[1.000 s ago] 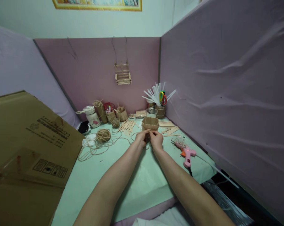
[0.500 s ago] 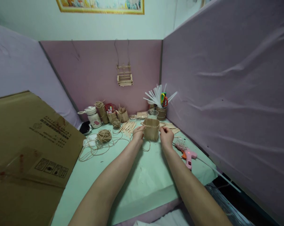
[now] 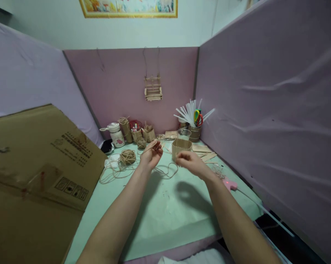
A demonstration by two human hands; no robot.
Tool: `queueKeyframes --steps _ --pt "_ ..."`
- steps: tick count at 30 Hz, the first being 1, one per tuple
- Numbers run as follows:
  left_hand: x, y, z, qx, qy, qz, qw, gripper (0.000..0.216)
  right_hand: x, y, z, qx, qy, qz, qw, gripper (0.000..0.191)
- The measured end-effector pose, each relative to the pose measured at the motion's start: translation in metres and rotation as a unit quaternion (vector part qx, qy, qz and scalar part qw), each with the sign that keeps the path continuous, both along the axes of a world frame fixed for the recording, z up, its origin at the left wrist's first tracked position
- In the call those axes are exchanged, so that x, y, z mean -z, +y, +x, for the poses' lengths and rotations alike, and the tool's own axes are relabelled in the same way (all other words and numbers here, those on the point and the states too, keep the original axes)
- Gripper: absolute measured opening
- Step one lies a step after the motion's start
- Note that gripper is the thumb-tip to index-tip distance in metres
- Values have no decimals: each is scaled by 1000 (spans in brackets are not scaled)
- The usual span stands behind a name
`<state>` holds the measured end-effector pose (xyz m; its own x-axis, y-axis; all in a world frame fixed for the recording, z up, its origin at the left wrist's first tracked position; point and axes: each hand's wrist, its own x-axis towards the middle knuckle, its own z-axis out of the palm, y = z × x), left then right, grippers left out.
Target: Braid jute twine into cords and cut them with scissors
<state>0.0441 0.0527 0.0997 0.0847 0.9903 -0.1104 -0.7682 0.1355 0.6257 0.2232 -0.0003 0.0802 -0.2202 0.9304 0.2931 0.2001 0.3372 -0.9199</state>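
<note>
A small box of craft sticks (image 3: 181, 146) stands on the green table (image 3: 165, 209). My left hand (image 3: 151, 154) is raised left of the box, fingers pinched on a strand of jute twine (image 3: 165, 171) that loops down onto the table. My right hand (image 3: 190, 161) hovers just in front of the box, fingers curled and blurred; what they hold, if anything, I cannot make out. A ball of the same twine (image 3: 127, 157) lies further left with loose coils around it.
A pink glue gun (image 3: 230, 184) lies right of my right wrist. Loose craft sticks (image 3: 205, 152), cups with white sticks and scissors (image 3: 194, 124), small pots (image 3: 143, 134) and a white flask (image 3: 116, 135) line the back. A cardboard box (image 3: 36, 176) fills the left. Purple partitions enclose the table.
Both hands have left the stick box. My left hand rose to the left with the twine; my right hand drew back in front of the box. The camera shifted left.
</note>
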Motion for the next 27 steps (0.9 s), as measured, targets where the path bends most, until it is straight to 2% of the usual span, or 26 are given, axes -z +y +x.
queueKeyframes --steps 1,2,4,6,9,11,13,15,16,17,19,20,21,22,23,24,25,26,27 --pt "1 -9 -6 16 -11 -1 1000 9 7 -2 -6 -33 -36 -22 999 20" --pt "4 -18 -10 25 -24 -7 999 7 13 -2 -11 -28 -60 -22 998 22" --pt "14 -34 -16 40 -35 -28 998 6 23 2 -23 60 -39 11 997 24" --pt "27 -46 -16 45 -26 -47 998 7 28 6 -37 96 22 26 995 28" --pt "50 -58 -11 44 -6 -55 997 11 31 7 -56 30 91 19 995 33" --pt "62 -63 -6 49 -2 -47 998 12 35 6 -64 6 105 13 994 29" --pt "69 -69 -3 60 16 -55 997 12 43 8 -67 30 114 12 993 23" --pt "68 -79 -4 120 83 -58 988 13 51 12 -66 69 130 2 989 24" --pt "64 -85 -7 175 139 -49 974 15 55 14 -64 86 138 -5 987 25" --pt "58 -91 -11 256 208 -13 944 17 57 16 -62 97 143 -11 985 26" --pt "41 -102 -21 435 315 100 838 17 60 18 -58 101 140 -14 985 25" --pt "32 -105 -27 488 342 144 790 17 60 18 -56 95 133 -11 987 24" --pt "24 -106 -32 477 360 176 783 18 60 17 -55 84 123 -6 989 23" --pt "19 -104 -37 392 375 201 816 17 58 15 -55 69 112 -1 991 22" --pt "16 -100 -41 245 386 219 862 16 57 12 -56 52 100 3 994 21" --pt "17 -94 -44 113 406 227 878 15 56 9 -57 33 89 5 995 20" --pt "21 -88 -45 13 435 234 869 16 54 7 -58 16 82 4 997 19" --pt "27 -81 -45 -32 465 235 853 21 54 5 -60 1 80 0 997 18" --pt "34 -76 -44 -30 488 233 841 24 54 3 -62 -8 84 -6 996 17"
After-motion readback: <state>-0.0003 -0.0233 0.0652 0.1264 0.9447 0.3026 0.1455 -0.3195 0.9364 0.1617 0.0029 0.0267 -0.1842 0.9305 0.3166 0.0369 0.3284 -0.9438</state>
